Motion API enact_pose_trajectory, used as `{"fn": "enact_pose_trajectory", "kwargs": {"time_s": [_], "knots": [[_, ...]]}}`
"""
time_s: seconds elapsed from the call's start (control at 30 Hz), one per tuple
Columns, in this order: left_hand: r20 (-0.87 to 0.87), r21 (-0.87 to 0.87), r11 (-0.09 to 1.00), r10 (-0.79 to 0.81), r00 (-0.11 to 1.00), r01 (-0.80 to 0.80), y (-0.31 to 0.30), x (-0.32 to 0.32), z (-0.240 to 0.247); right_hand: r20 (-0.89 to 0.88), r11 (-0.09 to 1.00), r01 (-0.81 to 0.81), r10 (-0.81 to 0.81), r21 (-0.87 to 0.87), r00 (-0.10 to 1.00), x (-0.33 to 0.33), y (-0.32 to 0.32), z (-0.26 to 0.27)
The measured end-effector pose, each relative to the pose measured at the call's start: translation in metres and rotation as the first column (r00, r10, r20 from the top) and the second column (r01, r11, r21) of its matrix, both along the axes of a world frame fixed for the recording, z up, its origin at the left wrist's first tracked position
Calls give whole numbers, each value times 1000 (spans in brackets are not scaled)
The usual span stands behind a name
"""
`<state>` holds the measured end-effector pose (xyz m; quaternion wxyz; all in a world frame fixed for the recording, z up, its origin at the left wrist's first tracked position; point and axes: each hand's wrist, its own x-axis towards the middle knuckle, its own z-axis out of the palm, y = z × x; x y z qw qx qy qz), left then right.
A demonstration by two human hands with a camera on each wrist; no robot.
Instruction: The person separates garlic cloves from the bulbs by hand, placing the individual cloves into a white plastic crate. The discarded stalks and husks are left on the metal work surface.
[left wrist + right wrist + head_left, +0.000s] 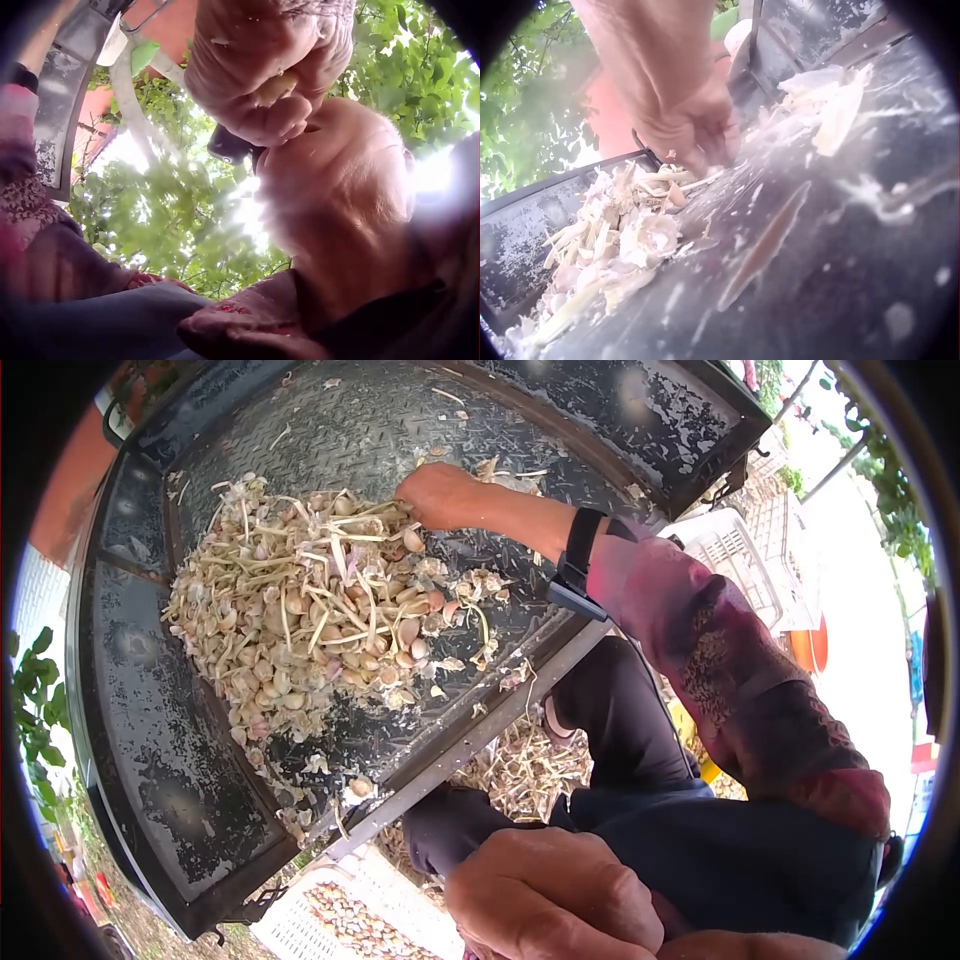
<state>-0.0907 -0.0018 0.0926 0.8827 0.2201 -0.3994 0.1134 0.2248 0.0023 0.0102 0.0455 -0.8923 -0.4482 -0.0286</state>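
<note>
A large heap of garlic (300,610), bulbs and cloves with dry stalks, covers the left of a dark metal truck bed (350,420). At the heap's far right edge is my right hand (437,495), its fingers curled down to the bed. In the right wrist view those fingers meet at the end of a pale garlic stalk (694,182). My left hand (555,900) is held near my body, well below the bed's edge. Its curled fingers hold a pale yellowish garlic clove (276,88), partly hidden in the palm.
Below the bed's front rail (470,730), dry stalks and peelings (535,765) lie between my legs. A white crate (400,920) with small brown cloves stands at the lower left. More white crates (730,555) are on the right. Raised metal side walls (160,730) border the bed.
</note>
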Motion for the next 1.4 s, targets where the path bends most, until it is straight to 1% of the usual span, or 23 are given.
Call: {"fn": "enact_pose_trajectory", "kwargs": {"time_s": [0.03, 0.13, 0.17, 0.2, 0.23, 0.27, 0.3, 0.33, 0.4, 0.53, 0.6, 0.67, 0.73, 0.87, 1.0, 1.07, 1.13, 1.2, 1.23, 1.27, 1.3, 1.33, 1.4], "knots": [[-123, 1, 998, 56, 991, -57, -1, -9, 7, 6, 1000, 7, -7, -7, 1000, -7, 0, 3], [-84, -14, 995, 98, 992, -99, -10, -3, 17, 27, 999, 30, -31, 37, 999, -7, 3, 2], [34, -6, 1000, 22, 999, -22, -3, 5, 13, 42, 994, 63, -67, 84, 997, -3, 2, 2], [-86, 70, 996, 66, 994, -60, 0, -2, 7, 50, 994, 59, -64, 94, 997, 2, -2, 4], [45, 83, 997, 4, 999, -7, 9, 17, -12, -118, 959, 116, -88, 259, 989, 4, -8, 3], [-123, -85, 996, -22, 992, 12, 6, 16, -23, -283, 895, 196, -82, 401, 955, 7, -16, 2], [-242, -167, 985, -7, 970, -34, 6, 24, -34, -767, 808, 410, 77, 423, 637, 12, -23, 4], [-363, -239, 970, -55, 930, -36, 12, 34, -43, -766, 807, 407, 84, 428, 638, 13, -30, 2], [-571, -347, 923, -68, 818, -165, 17, 50, -61, -897, 749, 497, 398, 438, 191, 9, -45, 9], [-732, -327, 909, -70, 677, -259, 25, 71, -88, -860, 775, 445, 510, 448, -21, -29, -66, 29], [-775, -279, 914, -33, 631, -294, 21, 75, -89, -865, 796, 411, 501, 444, -35, -48, -75, 36], [-825, 122, 917, 307, 474, -380, 16, 74, -83, -874, 849, 303, 478, 433, -88, -65, -80, 39], [-828, 131, 920, 306, 469, -370, 16, 78, -86, -874, 859, 260, 477, 442, -90, -83, -85, 45], [-831, 265, 896, 399, 388, -356, 15, 79, -92, -912, 891, 216, 411, 400, -6, -104, -87, 47], [-790, 261, 915, 385, 477, -306, 16, 63, -78, -920, 913, 114, 390, 391, 36, -108, -87, 57], [-763, 42, 950, 231, 604, -311, 15, 54, -67, -888, 873, 241, 454, 424, -81, -103, -84, 54], [-627, -128, 976, 57, 777, -175, 9, 38, -53, -869, 840, 271, 494, 471, -22, -91, -73, 43], [-354, -244, 968, -32, 935, -59, -5, 25, -34, -724, 859, 160, 294, 487, 624, -79, -60, 33], [-15, -181, 969, -176, 984, 171, -2, 35, -32, -726, 859, 159, 295, 486, 622, -74, -55, 28], [12, -30, 963, -269, 963, 269, 8, 24, -22, -538, 897, 20, 248, 442, 806, -70, -50, 22], [-140, -92, 956, -289, 947, 278, 4, 4, -9, -300, 928, -104, 219, 357, 928, -65, -45, 18], [21, -214, 921, -330, 944, 327, -10, 12, -5, -300, 928, -108, 223, 356, 927, -59, -40, 14], [136, -394, 901, -140, 981, 183, -35, 11, 0, -212, 979, -114, 149, 169, 966, -50, -31, 4]]}}
